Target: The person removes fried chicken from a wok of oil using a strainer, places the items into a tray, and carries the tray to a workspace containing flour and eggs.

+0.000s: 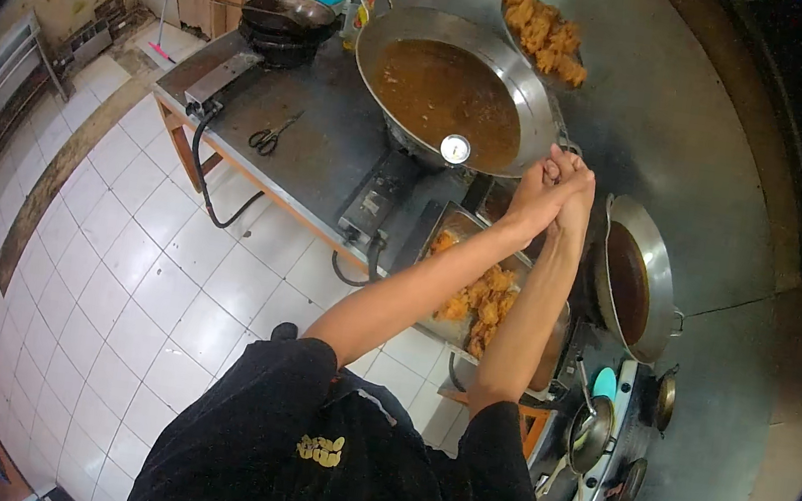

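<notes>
My left hand (533, 198) and my right hand (575, 191) are clasped together, with no object visible in them. They are held out by the right side of a large metal wok (548, 118) of brown oil (442, 98). A round dial thermometer (455, 150) sits at the wok's near rim. Below my forearms lies a metal tray (442, 218) with pieces of golden fried food (493, 292), partly hidden by my arms. More fried food (545, 37) rests in a heap behind the wok. A second wok (656, 282) of dark oil stands to the right.
Scissors (274, 133) lie on the metal-topped table (330, 92), with stacked dark pans (282, 29) at its far left. Gas burners with hoses (198, 158) stick out over the front edge. At lower right, a frying pan (590, 435) sits on a stove (605, 456). White floor tiles (142, 279) spread left.
</notes>
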Available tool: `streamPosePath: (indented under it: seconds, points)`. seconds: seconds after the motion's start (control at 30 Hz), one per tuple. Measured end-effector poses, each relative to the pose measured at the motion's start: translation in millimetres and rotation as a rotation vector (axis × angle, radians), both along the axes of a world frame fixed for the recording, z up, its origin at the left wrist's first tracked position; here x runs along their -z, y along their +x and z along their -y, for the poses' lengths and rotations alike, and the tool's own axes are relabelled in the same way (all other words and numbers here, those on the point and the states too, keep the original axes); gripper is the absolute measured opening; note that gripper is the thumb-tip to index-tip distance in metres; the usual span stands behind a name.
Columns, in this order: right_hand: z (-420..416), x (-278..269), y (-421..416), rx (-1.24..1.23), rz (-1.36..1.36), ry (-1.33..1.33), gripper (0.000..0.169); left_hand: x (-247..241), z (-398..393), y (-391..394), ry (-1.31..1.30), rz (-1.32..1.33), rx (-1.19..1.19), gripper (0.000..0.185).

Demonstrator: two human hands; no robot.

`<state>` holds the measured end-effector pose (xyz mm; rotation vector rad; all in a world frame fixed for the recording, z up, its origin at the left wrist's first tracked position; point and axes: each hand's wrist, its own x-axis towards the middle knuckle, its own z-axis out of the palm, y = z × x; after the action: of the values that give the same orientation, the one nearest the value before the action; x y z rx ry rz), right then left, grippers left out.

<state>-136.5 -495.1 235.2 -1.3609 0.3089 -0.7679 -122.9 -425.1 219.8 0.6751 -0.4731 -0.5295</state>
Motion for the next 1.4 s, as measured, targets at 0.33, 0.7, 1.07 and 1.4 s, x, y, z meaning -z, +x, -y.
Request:
streamPosePath:
  seconds: [0.33, 0.7, 1.07, 1.4]
  points:
    - [-6.2, 14.2, -6.9, 0.006, -0.041, 0.005, 0.019, 20.7, 0.8, -7.7, 0.029, -0.047, -0.017, 0.032]
    - [-5.4, 8.7, -2.1, 0.029, -0.041, 0.026, 0.023, 6.8, -9.3, -4.5, -0.042, -0.071, 0.083, 0.026]
    - [-5.8, -8.3, -20.2, 0.008, 0.007, 0.06, 0.02, -1.3, -6.1, -14.4, 0.0, 0.058, 0.074, 0.032]
    - [15.7, 5.8, -17.9, -0.033, -0.12, -0.001, 0.01, 6.1, 5.8, -19.6, -0.003, -0.068, 0.047, 0.03]
